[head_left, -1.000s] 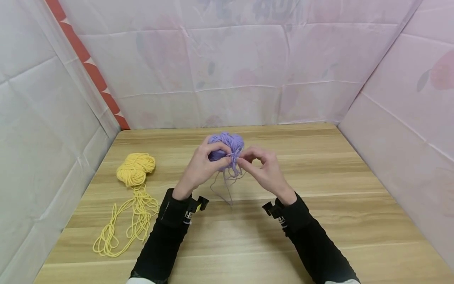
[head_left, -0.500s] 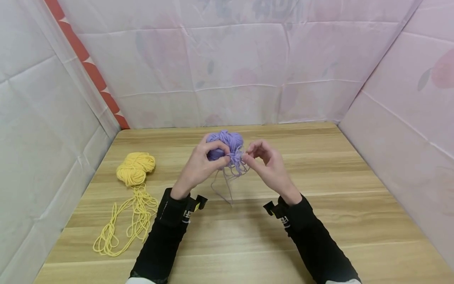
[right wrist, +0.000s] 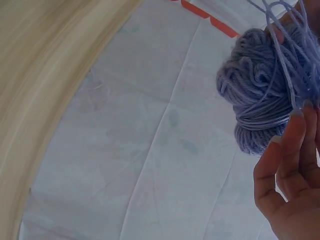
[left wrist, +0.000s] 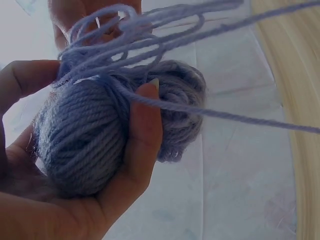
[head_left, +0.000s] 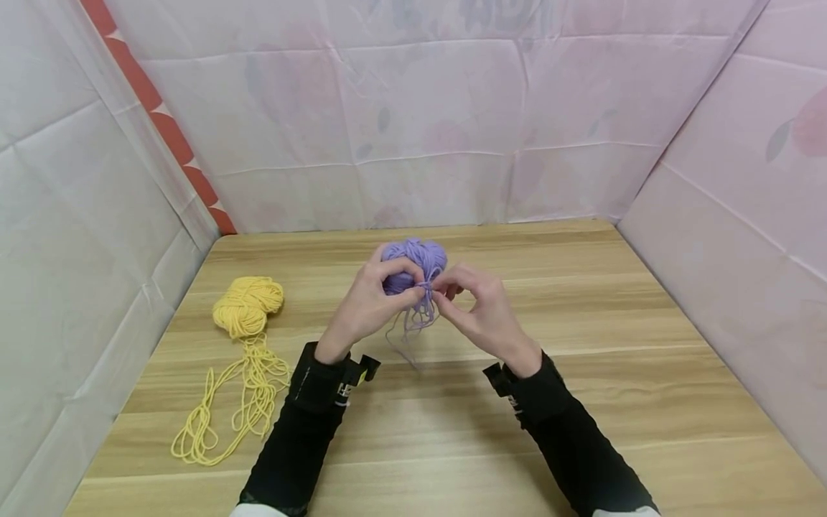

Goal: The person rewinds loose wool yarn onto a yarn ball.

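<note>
A ball of purple yarn [head_left: 418, 253] is held up above the middle of the table by my left hand [head_left: 368, 298]. In the left wrist view the fingers curl round the ball [left wrist: 82, 137], and loose loops [left wrist: 130, 42] cross above it. My right hand [head_left: 484, 312] is at the right side of these loops, its thumb and fingertips pinching strands close to my left fingertips. Its fingertips [right wrist: 296, 122] meet the strands [right wrist: 285, 65] in the right wrist view. Several loose strands [head_left: 413, 323] hang down between my hands.
A ball of yellow yarn [head_left: 248, 305] lies on the left of the wooden table [head_left: 581, 301]. Its loose loops [head_left: 255, 388] spread toward the front, beside my left sleeve [head_left: 287, 445]. Pale patterned sheets [head_left: 439, 115] wall the table at the back and both sides.
My right hand drew slightly right from the purple yarn half a second ago, and is back at the strands now. The loops spread, then gathered closer. My left hand keeps its hold.
</note>
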